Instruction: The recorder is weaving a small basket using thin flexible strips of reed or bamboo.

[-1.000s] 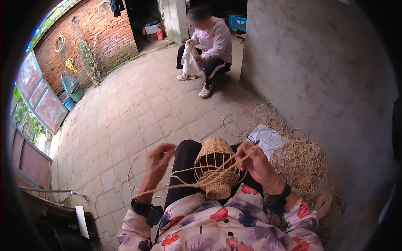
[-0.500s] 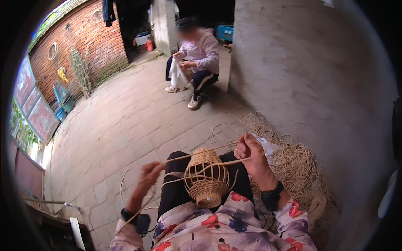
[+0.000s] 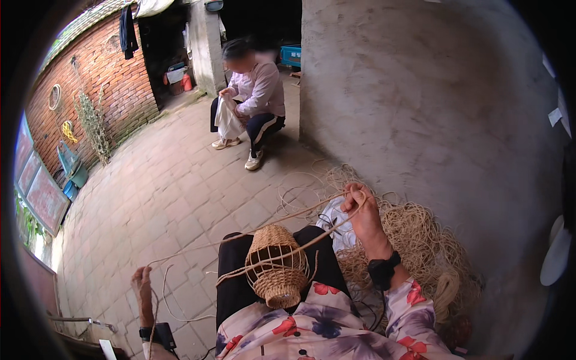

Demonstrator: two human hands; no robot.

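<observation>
A small woven basket (image 3: 275, 245) with an open band of bare ribs round its middle lies across my lap, its narrow end toward me. My right hand (image 3: 365, 217) is raised to the right of it, closed on a looped tan cord (image 3: 327, 236). One strand slants from there down over the basket's ribs. Another stretches far to the left, where my left hand (image 3: 143, 294) pinches it out beside my left knee. From the left hand a length of cord hangs down along the wrist. A loose end sticks up at the basket's right side.
A large tangled heap of cord (image 3: 420, 240) lies on the floor at my right, by the plaster wall (image 3: 420, 90), with a white bag (image 3: 340, 225) at its near side. Ahead, a person (image 3: 258, 96) squats on the paving, holding a white cloth (image 3: 229, 120).
My left hand has swung outward to the left and down, drawing the cord out long. My right hand stays raised with the loop. The view has shifted to the right.
</observation>
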